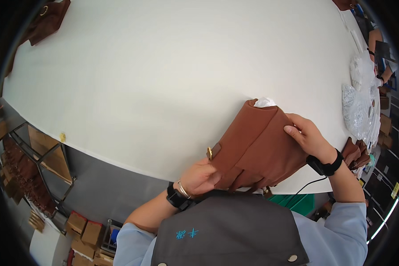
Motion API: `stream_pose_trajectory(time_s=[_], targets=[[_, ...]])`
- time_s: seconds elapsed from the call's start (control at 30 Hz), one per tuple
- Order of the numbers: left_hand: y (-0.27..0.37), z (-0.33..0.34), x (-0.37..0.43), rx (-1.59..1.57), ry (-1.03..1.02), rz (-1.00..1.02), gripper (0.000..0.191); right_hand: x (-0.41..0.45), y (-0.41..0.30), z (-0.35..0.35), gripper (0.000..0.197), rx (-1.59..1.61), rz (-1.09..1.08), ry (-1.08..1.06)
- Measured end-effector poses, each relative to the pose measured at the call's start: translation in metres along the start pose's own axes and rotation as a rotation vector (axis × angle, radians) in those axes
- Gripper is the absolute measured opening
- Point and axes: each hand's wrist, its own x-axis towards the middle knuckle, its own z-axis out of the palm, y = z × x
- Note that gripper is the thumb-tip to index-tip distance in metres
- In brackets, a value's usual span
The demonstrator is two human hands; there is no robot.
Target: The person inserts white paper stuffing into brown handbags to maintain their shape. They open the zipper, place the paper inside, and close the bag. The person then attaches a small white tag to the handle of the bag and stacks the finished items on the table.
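Observation:
A brown leather handbag (252, 143) lies tilted at the near edge of the white table, held between both hands. White stuffing (265, 102) shows at its upper end, and a brass-coloured ring (209, 153) sits on a tab at its left side. My left hand (201, 178) grips the bag's lower left part, with some fingers hidden behind the leather. On the right side, my right hand (304, 134) holds the bag with the thumb on the near face and the other fingers partly hidden. The bag's gathered end rests close to the grey apron.
The white table (136, 83) spans the view. Brown bags (50, 25) lie at its far left corner. Clear plastic bags (357, 103) and brown leather pieces (355, 153) are at the right. A co-worker's arms show at far right. Cardboard boxes (83, 229) and a green crate (299, 203) stand below.

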Motion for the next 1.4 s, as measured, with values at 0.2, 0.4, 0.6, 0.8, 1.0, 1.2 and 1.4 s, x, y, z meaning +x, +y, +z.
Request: stream_pose_trajectory(time_s=[0.2,0.4,0.6,0.8,1.0,1.2,1.4], targets=[[-0.001,0.041,0.054,-0.313,-0.037,-0.14,0.045,0.003,-0.014,0.005,0.033,-0.155,-0.104,-0.032],[0.004,0.048,0.068,-0.295,0.004,-0.026,0.044,0.002,-0.019,0.006,0.035,-0.354,-0.146,0.065],[0.011,0.049,0.085,-0.287,0.037,-0.003,0.043,0.003,-0.024,0.01,0.042,-0.472,-0.176,0.167],[0.02,0.05,0.097,-0.282,0.046,-0.009,0.043,0.008,-0.021,0.014,0.046,-0.498,-0.227,0.168],[0.023,0.053,0.093,-0.261,0.059,0.004,0.042,0.009,-0.02,0.013,0.048,-0.528,-0.258,0.167],[0.02,0.049,0.087,-0.247,0.079,0.018,0.042,0.005,-0.017,0.016,0.051,-0.533,-0.291,0.21],[0.018,0.049,0.084,-0.231,0.083,0.027,0.041,0.008,-0.016,0.016,0.05,-0.539,-0.291,0.198]])
